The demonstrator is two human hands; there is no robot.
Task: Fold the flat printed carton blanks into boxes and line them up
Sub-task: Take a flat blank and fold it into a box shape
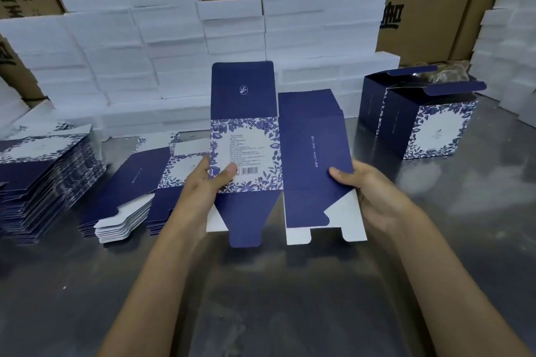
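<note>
A flat navy-and-white floral carton blank point(301, 153) is held upright above the grey table, printed side toward me. My left hand point(208, 185) grips its left edge, thumb on the floral panel by the barcode. My right hand point(368, 194) grips the right edge, thumb on the navy panel. Two folded boxes point(426, 124) with open top flaps stand at the right. A stack of flat blanks point(43, 180) lies at the far left, and a second, fanned pile of blanks point(130, 197) lies beside it.
Stacks of white foam-like packs point(145, 52) form a wall along the back, more at the right edge point(510, 38). Brown shipping cartons point(429, 3) with black lettering stand behind them. The grey tabletop point(275, 284) spreads in front of me.
</note>
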